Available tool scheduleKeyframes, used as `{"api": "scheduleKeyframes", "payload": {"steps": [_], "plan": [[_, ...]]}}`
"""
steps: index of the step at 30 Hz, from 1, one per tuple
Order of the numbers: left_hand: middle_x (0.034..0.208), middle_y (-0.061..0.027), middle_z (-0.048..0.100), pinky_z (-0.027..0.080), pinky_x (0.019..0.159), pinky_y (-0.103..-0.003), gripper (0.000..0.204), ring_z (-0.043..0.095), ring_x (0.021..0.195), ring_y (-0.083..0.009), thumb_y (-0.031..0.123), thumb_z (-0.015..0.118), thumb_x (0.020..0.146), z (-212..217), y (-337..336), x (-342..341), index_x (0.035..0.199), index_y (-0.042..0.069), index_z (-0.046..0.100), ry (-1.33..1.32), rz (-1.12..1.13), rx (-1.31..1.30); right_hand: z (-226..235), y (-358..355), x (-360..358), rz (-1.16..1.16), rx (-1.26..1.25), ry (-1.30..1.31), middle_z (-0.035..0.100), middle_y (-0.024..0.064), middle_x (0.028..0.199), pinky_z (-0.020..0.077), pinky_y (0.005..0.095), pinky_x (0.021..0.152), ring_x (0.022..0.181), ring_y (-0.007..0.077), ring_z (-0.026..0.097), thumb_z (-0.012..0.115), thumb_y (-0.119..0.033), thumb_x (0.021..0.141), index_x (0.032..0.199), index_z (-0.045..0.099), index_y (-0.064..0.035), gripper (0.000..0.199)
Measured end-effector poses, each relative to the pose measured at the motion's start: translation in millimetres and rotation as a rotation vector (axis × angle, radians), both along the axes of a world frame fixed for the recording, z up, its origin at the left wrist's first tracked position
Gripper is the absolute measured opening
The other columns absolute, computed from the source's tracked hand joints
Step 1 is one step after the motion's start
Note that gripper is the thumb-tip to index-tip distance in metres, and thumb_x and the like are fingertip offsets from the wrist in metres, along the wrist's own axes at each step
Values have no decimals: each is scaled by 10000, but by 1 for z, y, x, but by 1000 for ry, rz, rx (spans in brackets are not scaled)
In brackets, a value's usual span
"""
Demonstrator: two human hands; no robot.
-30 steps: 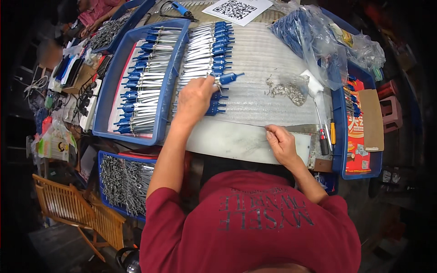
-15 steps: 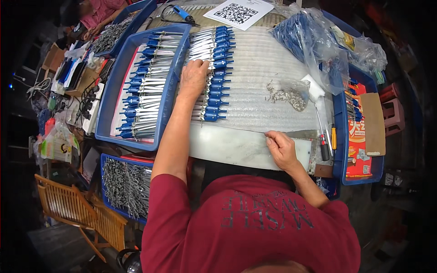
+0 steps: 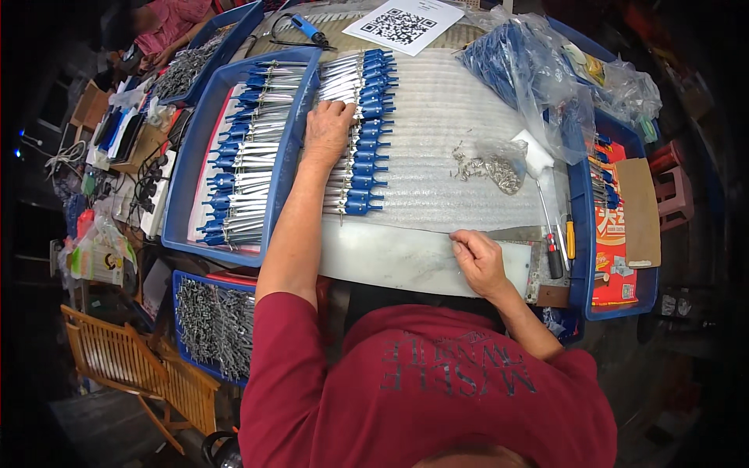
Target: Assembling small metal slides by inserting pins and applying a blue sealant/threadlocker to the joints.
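A long row of metal rods with blue plastic ends (image 3: 363, 171) lies side by side on the padded table. My left hand (image 3: 328, 134) bends over the middle of this row, its fingers closed down on one of the blue-ended rods, with the fingertips partly hidden. Over the white board (image 3: 374, 253) at the near edge, my right hand (image 3: 482, 264) has its thumb and forefinger pressed together; whether a small piece is between them cannot be made out. Beyond that hand, small metal pins (image 3: 499, 170) spill from a clear bag.
A blue tray (image 3: 181, 156) left of the row holds more blue-ended rods. Another bin (image 3: 176, 312) is full of metal parts. At right lie screwdrivers (image 3: 553, 257), a blue tray (image 3: 587, 234) and plastic bags (image 3: 546, 86). A printed sheet (image 3: 355, 30) and a blue-handled tool (image 3: 310, 30) lie at the back.
My left hand stays at the same part of the row, and my right hand remains over the white board with its fingers slightly more curled. The whole view has shifted slightly.
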State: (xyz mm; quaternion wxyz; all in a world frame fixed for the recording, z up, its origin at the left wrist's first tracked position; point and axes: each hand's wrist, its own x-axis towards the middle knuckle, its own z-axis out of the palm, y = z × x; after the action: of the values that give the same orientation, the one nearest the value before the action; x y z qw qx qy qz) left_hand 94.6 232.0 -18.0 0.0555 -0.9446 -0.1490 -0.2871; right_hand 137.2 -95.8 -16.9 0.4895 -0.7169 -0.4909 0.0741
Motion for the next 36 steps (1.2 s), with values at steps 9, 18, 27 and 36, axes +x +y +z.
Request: {"api": "scheduleKeyframes", "payload": {"steps": [9,18,27,36], "plan": [[837,-19,558,410,668,-360,208,503,842,-224,162,585,731,-4,3,-1,937,135,574,5,5,12,-2,-1,0,-5,-8,11,566,126,718,420,299,567,619,237,543,551,-72,774,851,563,5,110],[860,-16,559,413,696,-369,210,499,874,-227,172,596,727,5,-6,-2,932,133,576,37,35,-99,-2,-2,0,-5,-4,11,563,119,723,417,286,569,615,221,534,554,-57,770,863,562,5,112],[888,-26,562,411,700,-374,145,499,881,-235,144,601,719,14,-19,-7,859,112,581,-13,130,-136,-1,0,-1,-8,-23,32,562,147,735,422,329,572,646,290,545,538,-70,771,856,555,8,116],[807,-88,540,394,676,-354,31,501,797,-263,24,566,689,41,-68,-56,698,45,545,-352,-112,-178,-1,-1,-2,-15,-27,51,571,115,739,421,282,594,643,209,530,529,-60,776,865,567,14,121]]}}
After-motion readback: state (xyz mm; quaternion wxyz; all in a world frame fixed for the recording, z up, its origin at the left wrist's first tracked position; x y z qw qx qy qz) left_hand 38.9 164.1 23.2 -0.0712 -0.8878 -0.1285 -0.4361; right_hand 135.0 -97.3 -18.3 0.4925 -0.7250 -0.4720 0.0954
